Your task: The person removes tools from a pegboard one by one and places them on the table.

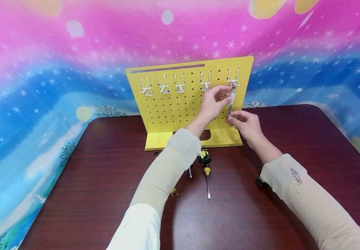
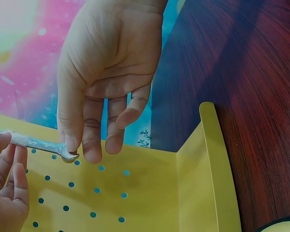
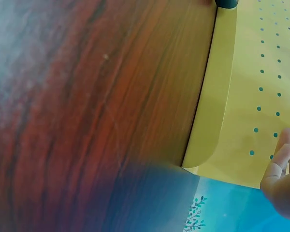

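A silver wrench point(image 1: 233, 93) stands nearly upright before the right-hand hook point(image 1: 233, 77) of a yellow pegboard point(image 1: 186, 121). Its upper end is at the hook's tip; whether it rests there I cannot tell. My left hand point(image 1: 212, 104) pinches the wrench's shank between thumb and fingers. Lower down, my right hand point(image 1: 247, 125) pinches the bottom end. In the left wrist view, the right thumb lies against the end of the wrench point(image 2: 41, 144), and the left hand point(image 2: 7, 198) shows at the left edge. Part of the right hand point(image 3: 282, 181) appears in the right wrist view, without the wrench.
More white double hooks point(image 1: 180, 85) line the top of the board. On the dark wooden table point(image 1: 117, 166) lie a yellow-black screwdriver point(image 1: 207, 171), another screwdriver's shaft point(image 1: 190, 172) and a gold-coloured open-end wrench point(image 1: 174, 191), partly behind the left sleeve. A patterned cloth point(image 1: 42, 93) hangs behind.
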A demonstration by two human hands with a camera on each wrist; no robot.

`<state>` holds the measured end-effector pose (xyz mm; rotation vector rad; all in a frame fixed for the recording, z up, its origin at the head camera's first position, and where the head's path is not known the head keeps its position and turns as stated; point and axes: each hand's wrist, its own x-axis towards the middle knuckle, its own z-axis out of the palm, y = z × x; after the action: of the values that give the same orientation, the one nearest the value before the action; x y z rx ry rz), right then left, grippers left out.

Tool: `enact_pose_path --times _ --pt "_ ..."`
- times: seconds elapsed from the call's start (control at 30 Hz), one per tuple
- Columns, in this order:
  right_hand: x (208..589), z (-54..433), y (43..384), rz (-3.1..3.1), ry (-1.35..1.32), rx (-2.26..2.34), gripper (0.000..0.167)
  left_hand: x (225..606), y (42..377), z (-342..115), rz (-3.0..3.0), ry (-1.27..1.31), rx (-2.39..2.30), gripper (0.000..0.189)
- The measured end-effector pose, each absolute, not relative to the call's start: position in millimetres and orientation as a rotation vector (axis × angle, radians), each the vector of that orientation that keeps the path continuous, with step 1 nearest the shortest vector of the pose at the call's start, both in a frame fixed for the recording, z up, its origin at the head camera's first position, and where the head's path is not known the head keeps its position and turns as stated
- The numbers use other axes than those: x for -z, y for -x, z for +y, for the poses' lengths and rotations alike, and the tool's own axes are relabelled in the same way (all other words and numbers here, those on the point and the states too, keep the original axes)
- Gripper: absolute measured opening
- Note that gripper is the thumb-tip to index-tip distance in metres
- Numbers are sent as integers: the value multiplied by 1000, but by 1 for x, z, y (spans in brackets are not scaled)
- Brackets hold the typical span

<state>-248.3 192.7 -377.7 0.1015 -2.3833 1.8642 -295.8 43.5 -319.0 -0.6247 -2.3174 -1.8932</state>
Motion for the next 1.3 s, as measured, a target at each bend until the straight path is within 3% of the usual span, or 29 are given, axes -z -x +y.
enact_pose_path --times 0.13,0.47,0.77,1.3 --pt "377 193 246 -2377 -121 -1861 18 317 294 44 -2338 621 1861 28" --pt "371 194 235 -2417 -173 -1810 32 313 289 45 -2345 627 1865 26" --pt "366 194 228 -2324 -255 -1882 25 311 287 44 -2346 672 1829 26" --pt "362 197 215 -2383 -281 -1807 30 306 277 42 -2364 727 1822 26"
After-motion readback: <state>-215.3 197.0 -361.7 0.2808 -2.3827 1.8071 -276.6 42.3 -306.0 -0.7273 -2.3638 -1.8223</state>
